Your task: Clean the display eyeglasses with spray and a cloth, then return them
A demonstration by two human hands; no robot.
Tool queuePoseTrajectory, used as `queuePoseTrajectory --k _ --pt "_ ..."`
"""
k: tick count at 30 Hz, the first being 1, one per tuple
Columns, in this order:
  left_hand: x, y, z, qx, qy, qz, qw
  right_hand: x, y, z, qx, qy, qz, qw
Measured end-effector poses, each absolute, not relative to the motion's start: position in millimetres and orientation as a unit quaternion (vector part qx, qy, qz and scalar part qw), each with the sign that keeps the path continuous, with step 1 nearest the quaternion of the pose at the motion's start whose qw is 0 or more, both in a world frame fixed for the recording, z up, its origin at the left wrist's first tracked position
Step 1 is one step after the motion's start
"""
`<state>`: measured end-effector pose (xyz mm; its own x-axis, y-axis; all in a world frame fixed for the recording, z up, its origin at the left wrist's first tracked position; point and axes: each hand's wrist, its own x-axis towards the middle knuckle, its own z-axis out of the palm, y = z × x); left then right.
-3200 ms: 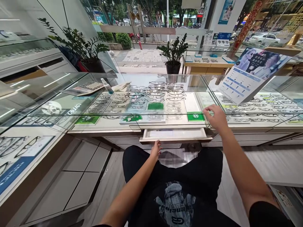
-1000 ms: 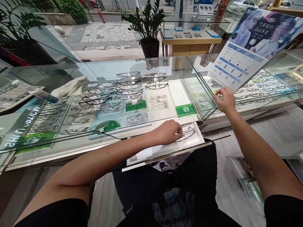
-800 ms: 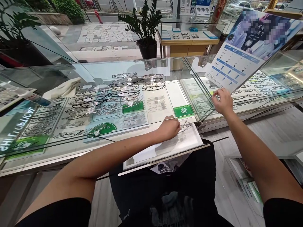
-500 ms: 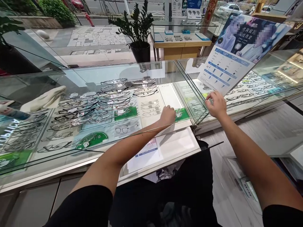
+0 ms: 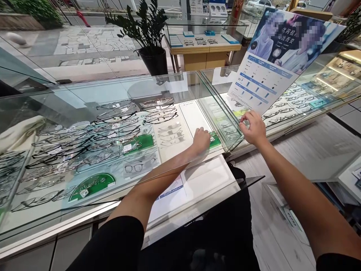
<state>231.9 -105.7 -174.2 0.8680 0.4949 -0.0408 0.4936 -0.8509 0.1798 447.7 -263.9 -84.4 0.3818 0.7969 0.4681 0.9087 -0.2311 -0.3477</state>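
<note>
Inside the glass display case [image 5: 184, 81], my left hand [image 5: 201, 140] reaches low over the right end. Its fingers are closed beside a green mat [image 5: 214, 140], and what they hold is hidden; thin eyeglass parts show at the fingertips. Beyond this hand lies a white panel [image 5: 194, 116]. My right hand [image 5: 254, 128] is above the neighbouring case's near glass edge, just below a printed sign [image 5: 262, 75]. Its thumb and forefinger curl together, and I cannot make out anything between them.
Several rows of eyeglasses [image 5: 113, 128] fill the case on the left, with a second green mat [image 5: 141, 144] among them. An open drawer [image 5: 203, 173] juts out below my left forearm. Behind the case stand a potted plant [image 5: 153, 62] and another display table [image 5: 207, 49].
The view has shifted, so the case's left part slides leftward and down. My left hand stays low by the green mat, and my right hand keeps its curled pose near the sign.
</note>
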Motion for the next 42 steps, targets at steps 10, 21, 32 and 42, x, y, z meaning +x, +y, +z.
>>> queuePoseTrajectory --k 10,21,32,42 --pt "233 -102 -168 0.961 0.257 0.006 0.104 445 -265 -83 -0.779 -0.542 -0.102 0.299" --pt "239 -31 -154 0.951 0.288 -0.002 0.114 444 -265 -83 -0.782 -0.54 -0.102 0.294" --pt "253 -22 -183 0.946 0.286 -0.057 0.14 444 -265 -84 -0.772 -0.546 -0.108 0.307" --pt "254 -18 -179 0.943 0.293 -0.054 0.15 444 -265 -84 -0.775 -0.545 -0.109 0.301"
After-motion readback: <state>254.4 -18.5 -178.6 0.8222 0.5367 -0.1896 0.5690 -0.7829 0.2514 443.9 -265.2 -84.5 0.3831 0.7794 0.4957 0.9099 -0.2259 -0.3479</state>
